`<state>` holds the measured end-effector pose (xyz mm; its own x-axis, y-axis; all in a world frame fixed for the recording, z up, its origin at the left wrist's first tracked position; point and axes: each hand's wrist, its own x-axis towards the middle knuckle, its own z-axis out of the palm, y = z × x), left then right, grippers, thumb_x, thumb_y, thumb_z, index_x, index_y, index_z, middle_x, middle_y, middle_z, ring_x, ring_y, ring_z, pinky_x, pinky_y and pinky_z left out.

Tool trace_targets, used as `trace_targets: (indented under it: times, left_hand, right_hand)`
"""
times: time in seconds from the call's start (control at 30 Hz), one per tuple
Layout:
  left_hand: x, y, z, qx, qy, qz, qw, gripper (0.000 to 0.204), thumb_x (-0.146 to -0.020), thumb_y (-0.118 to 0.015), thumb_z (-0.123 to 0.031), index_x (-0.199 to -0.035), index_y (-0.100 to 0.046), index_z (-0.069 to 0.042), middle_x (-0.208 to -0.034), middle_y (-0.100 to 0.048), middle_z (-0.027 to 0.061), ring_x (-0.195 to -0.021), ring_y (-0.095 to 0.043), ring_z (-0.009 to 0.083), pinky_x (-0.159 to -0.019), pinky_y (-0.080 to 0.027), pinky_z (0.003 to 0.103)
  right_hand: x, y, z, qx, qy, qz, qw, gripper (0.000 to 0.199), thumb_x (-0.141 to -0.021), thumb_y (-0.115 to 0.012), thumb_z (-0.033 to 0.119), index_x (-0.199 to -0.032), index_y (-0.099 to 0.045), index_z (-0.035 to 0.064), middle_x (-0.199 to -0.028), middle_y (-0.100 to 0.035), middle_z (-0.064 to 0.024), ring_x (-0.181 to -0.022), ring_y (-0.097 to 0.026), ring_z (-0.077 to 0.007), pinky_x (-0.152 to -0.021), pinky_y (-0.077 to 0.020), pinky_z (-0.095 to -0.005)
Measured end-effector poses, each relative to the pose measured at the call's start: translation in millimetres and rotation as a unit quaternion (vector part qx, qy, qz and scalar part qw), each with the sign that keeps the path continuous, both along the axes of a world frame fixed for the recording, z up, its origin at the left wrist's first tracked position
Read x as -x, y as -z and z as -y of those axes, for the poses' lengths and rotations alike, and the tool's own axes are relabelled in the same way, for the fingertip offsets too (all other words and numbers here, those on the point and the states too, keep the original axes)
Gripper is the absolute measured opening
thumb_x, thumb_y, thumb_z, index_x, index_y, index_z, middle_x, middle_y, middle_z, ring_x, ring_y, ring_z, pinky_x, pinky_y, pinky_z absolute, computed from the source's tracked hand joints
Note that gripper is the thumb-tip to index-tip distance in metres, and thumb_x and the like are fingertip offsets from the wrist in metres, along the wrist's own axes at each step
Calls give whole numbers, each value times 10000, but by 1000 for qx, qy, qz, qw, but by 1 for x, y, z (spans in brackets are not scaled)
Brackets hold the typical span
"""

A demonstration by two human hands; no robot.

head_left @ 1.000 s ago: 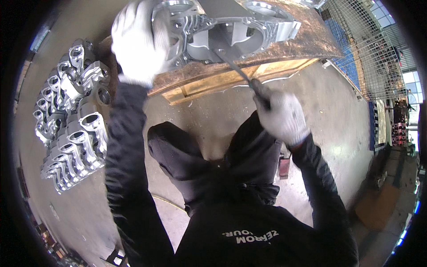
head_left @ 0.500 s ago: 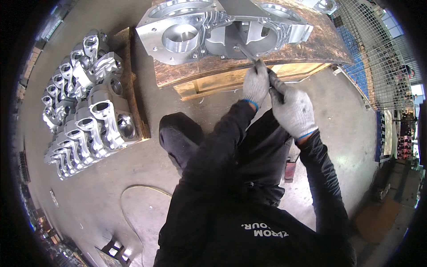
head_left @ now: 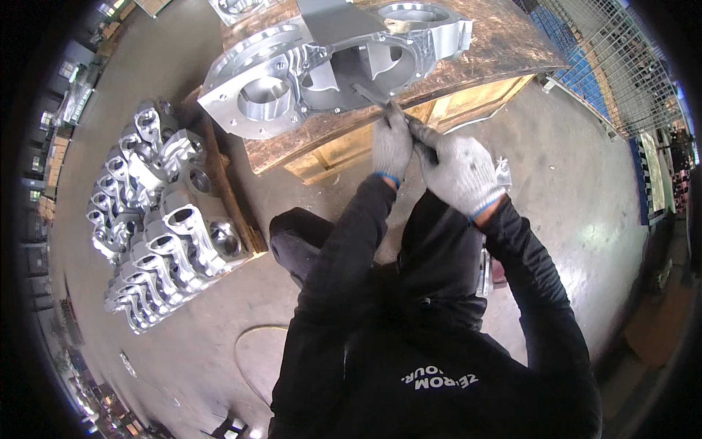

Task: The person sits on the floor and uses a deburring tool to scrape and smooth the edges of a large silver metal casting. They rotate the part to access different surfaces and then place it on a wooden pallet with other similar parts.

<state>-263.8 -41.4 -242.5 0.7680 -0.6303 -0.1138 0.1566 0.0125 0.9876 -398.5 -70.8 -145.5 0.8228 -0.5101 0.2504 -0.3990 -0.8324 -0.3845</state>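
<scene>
A large silver cast-metal housing (head_left: 292,69) with round bores lies on a brown-topped wooden workbench (head_left: 504,44) in front of me. Both hands wear grey knit gloves. My left hand (head_left: 393,143) and my right hand (head_left: 457,172) are close together at the bench's near edge, both gripping a thin dark metal hand tool (head_left: 369,95). The tool's tip reaches into a cavity of the housing. Its handle is hidden inside my gloves.
Several similar silver castings (head_left: 157,227) are stacked on a wooden pallet to my left on the concrete floor (head_left: 578,190). A wire mesh fence (head_left: 621,58) with blue crates runs along the right. A hose loop (head_left: 256,351) lies on the floor.
My left hand left the top of the housing and came down to join the right hand on the tool. The view has shifted so the housing sits higher and further left.
</scene>
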Motion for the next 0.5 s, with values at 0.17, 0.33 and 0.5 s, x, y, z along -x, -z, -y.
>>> trace_targets:
  times: [0.17, 0.33, 0.5]
  left_hand:
    - [13, -3, -30, 1, 21, 19, 1000, 703, -1094, -369, -519, -854, -608, 97, -713, -643, 248, -708, -628, 438, -680, -471, 491]
    - [-23, 11, 4, -170, 26, 170, 970, 590, -1089, -380, -421, -914, -642, 78, -909, -715, 295, -860, -677, 471, -754, -479, 553]
    - [-69, -22, -63, -116, -21, 445, 888, 288, -1021, -541, -197, -1039, -693, 48, -724, -672, 166, -643, -632, 291, -592, -484, 431]
  right_hand:
    - [18, -9, -7, -30, -51, 10, 998, 385, -933, -615, 191, -1306, -704, 155, -894, -718, -218, -828, -716, -403, -739, -582, -472]
    - [2, 8, 15, -48, 11, 41, 998, 386, -938, -618, 209, -1308, -698, 136, -992, -733, -213, -882, -722, -396, -788, -579, -473]
    - [-7, 57, -1, -350, 13, 217, 911, 531, -960, -607, 199, -1452, -550, 6, -1167, -685, -323, -1115, -691, -420, -960, -540, -430]
